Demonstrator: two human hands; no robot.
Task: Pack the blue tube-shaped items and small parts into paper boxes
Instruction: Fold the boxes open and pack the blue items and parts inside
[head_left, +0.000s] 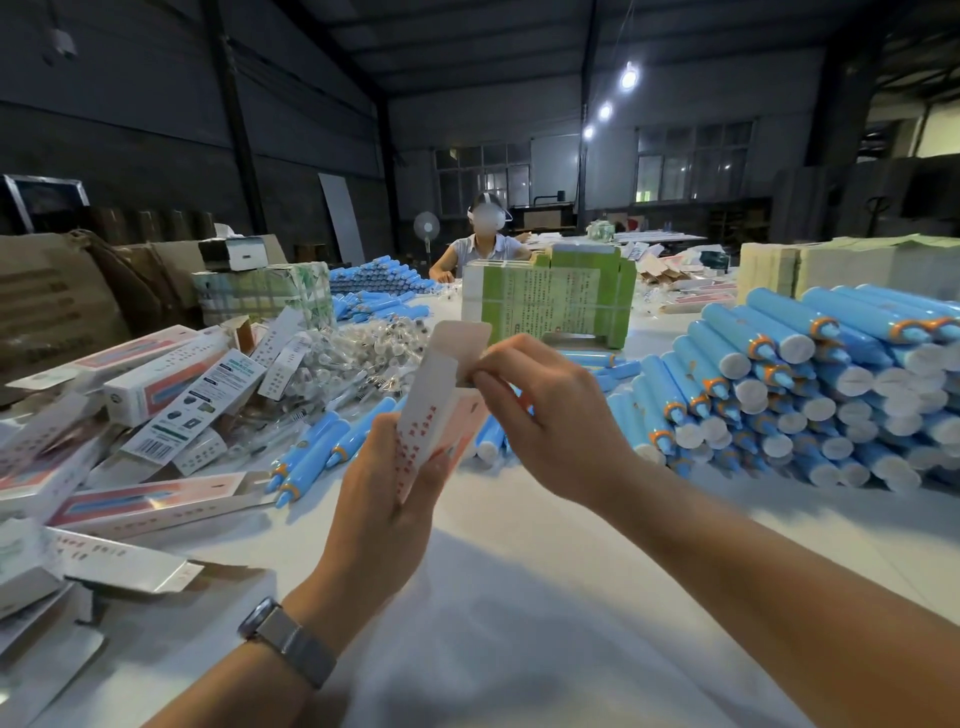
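— How far along?
— Early: left hand (387, 486) grips one box (441, 400) above the desk (519, 597), right hand (545, 410) pinches its flap (still open).
— And tubes (810, 395)?
— Stacked right, mostly unpacked.

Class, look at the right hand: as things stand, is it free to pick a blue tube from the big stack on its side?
Probably not yet. The right hand is pinching the paper box flap, so it is occupied; nothing blocks the way to the stack of blue tubes.
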